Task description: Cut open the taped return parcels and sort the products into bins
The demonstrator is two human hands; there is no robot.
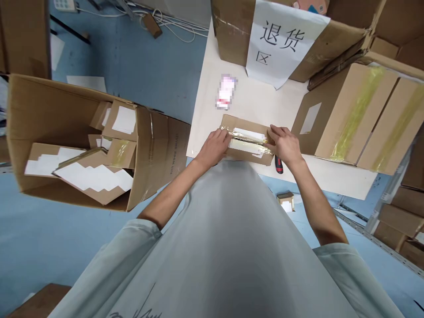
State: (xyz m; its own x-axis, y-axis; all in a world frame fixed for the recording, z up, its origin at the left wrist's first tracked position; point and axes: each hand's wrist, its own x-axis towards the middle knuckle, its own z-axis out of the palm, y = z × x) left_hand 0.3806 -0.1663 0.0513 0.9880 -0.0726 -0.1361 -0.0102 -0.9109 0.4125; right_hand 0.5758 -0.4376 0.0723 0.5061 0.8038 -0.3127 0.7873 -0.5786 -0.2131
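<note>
A small flat cardboard box point(247, 139), taped along its middle and bearing a white label, lies at the near edge of a pale table point(251, 101). My left hand point(215, 145) grips its left end with fingers curled over the top. My right hand point(285, 143) holds its right end the same way. A red and black tool point(279, 164), perhaps a box cutter, lies on the table just under my right hand.
A large open carton point(82, 141) holding several small labelled boxes stands on the blue floor at left. Taped cartons point(361, 115) crowd the table's right. A carton with a white paper sign point(281, 39) stands at the back. A small blurred item point(226, 91) lies mid-table.
</note>
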